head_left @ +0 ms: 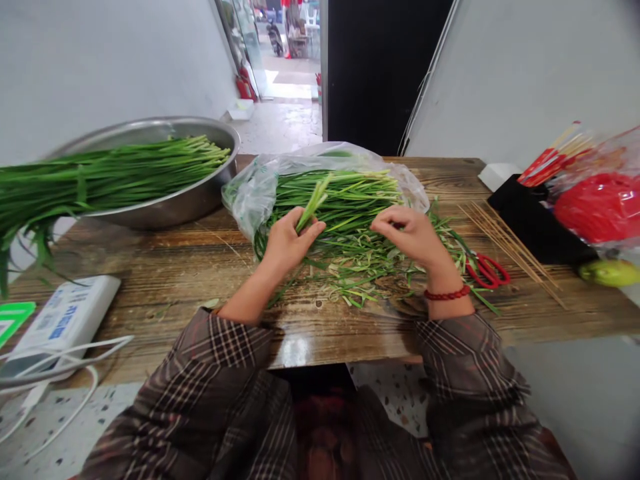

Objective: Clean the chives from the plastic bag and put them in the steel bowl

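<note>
My left hand (291, 241) is closed around a small bunch of garlic chives (315, 200), their pale stem ends pointing up and away from me. To its right, my right hand (407, 232) has its fingers curled in a pinch; what they hold, if anything, cannot be made out. Behind both hands, a thick pile of garlic chives (345, 190) lies on a crumpled clear plastic bag (250, 193). Loose trimmed leaves and scraps (355, 273) are scattered on the wooden table (190, 280) below and between my hands.
At the left, a steel basin (165, 208) holds a large bundle of chives hanging over its rim. Nearer is a white box-shaped device (70, 313) with cables. Red-handled scissors (487, 271), thin wooden skewers (515, 250) and a black holder (537, 220) stand right.
</note>
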The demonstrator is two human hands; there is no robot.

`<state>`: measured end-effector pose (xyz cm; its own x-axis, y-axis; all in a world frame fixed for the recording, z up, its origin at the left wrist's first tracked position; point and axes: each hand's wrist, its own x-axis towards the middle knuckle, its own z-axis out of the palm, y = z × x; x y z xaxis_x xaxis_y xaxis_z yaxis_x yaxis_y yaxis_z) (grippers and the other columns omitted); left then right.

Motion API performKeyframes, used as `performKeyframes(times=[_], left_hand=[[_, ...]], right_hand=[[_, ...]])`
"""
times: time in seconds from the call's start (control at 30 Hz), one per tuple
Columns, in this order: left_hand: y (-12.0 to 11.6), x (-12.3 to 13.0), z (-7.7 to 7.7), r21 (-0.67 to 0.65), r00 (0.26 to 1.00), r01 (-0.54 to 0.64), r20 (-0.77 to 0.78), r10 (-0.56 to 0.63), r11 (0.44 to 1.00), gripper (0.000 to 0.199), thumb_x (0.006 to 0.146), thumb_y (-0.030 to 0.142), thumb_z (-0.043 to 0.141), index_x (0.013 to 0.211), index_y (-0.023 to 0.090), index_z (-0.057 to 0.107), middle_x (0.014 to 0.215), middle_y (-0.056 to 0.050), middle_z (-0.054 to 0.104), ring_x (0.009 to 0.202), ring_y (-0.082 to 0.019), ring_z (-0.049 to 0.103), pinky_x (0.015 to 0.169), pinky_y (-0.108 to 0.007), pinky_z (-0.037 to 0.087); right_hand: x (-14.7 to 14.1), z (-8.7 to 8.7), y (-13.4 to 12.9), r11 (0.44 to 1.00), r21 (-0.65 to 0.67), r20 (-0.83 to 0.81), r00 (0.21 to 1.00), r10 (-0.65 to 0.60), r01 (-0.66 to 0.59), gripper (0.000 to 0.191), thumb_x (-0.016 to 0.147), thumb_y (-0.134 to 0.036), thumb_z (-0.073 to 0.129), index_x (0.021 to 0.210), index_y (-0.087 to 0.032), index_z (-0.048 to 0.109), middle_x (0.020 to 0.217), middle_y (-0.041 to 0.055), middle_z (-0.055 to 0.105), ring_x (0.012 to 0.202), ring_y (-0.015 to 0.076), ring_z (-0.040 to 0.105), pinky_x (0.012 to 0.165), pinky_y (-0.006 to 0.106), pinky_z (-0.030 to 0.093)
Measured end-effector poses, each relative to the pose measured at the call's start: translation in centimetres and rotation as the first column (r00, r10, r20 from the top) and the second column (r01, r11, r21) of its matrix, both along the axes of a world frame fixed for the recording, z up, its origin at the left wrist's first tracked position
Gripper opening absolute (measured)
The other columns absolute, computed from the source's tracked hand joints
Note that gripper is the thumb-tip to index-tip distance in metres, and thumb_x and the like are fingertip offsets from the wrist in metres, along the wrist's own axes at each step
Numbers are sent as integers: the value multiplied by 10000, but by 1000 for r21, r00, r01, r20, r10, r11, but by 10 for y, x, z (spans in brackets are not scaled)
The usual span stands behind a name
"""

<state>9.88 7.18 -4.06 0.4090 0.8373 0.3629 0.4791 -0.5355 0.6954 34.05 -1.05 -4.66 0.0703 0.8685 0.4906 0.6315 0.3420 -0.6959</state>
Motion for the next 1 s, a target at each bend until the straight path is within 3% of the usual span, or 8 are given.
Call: performKeyframes(times=[0.13, 0.23, 0.37, 0.43, 0.57, 0.7, 0.83, 1.0], left_hand=[[3, -15, 8, 250, 969, -243, 117, 220, 937, 177, 907, 341, 495, 868, 188, 576, 801, -24, 588, 781, -163, 542, 724, -275, 410], [4, -24, 7, 442, 963, -260, 48, 267, 858, 200, 904, 292, 481, 1013, 181, 606, 958, -75, 644, 918, -207, 597, 801, -309, 427], [5, -19, -2, 503, 958, -117, -172, 231, 856, 240, 876, 256, 479, 1052, 196, 630, 976, -77, 684, 894, -219, 626, 750, -300, 437], [4, -14, -6, 445, 963, -79, -198, 184, 892, 227, 888, 264, 460, 1019, 202, 635, 951, -65, 693, 858, -207, 625, 721, -285, 432], [3, -6, -5, 283, 990, -97, -69, 121, 954, 216, 901, 320, 470, 961, 188, 630, 868, -39, 674, 803, -181, 600, 712, -267, 423], [3, -3, -1, 140, 995, -100, 32, 97, 985, 175, 864, 319, 531, 900, 179, 630, 808, -5, 640, 736, -148, 550, 702, -250, 412], [1, -1, 1, 82, 995, -82, 64, 76, 993, 249, 897, 355, 491, 853, 169, 650, 730, -1, 601, 699, -140, 516, 673, -245, 394], [-1, 0, -1, 60, 993, -56, 109, 49, 997, 296, 927, 375, 451, 883, 169, 659, 715, -12, 598, 733, -150, 538, 651, -237, 387]], right_hand=[[-5, -15, 7, 996, -75, 344, 939, -12, 40, 162, 883, -230, 567, 865, -210, 727, 917, 82, 707, 888, 220, 616, 843, 391, 462], [-10, -20, 9, 992, -109, 470, 882, -2, 61, 174, 882, -224, 574, 924, -208, 742, 958, 110, 703, 908, 237, 609, 867, 407, 447], [-14, -12, 2, 889, -376, 353, 847, 398, -261, 248, 916, -295, 534, 878, -189, 755, 855, 65, 715, 782, 176, 628, 743, 302, 454], [-13, -6, -2, 833, -422, 186, 865, 465, -357, 280, 911, -357, 539, 867, -184, 756, 818, 39, 723, 738, 155, 633, 691, 269, 451], [1, 0, -3, 973, -225, -71, 997, 42, -57, 303, 892, -395, 539, 874, -175, 747, 759, 27, 717, 682, 136, 623, 652, 251, 456], [16, -5, 3, 955, -74, -250, 922, -296, 287, 309, 893, -394, 519, 868, -169, 731, 668, 16, 663, 584, 121, 569, 587, 250, 432], [12, -19, 12, 963, -60, 86, 963, -257, 262, 254, 888, -328, 535, 830, -178, 732, 745, 44, 687, 712, 172, 611, 675, 300, 442], [-9, -30, 19, 958, -48, 496, 839, -224, 284, 220, 892, -310, 557, 947, -192, 734, 922, 98, 681, 911, 249, 579, 805, 371, 424]])
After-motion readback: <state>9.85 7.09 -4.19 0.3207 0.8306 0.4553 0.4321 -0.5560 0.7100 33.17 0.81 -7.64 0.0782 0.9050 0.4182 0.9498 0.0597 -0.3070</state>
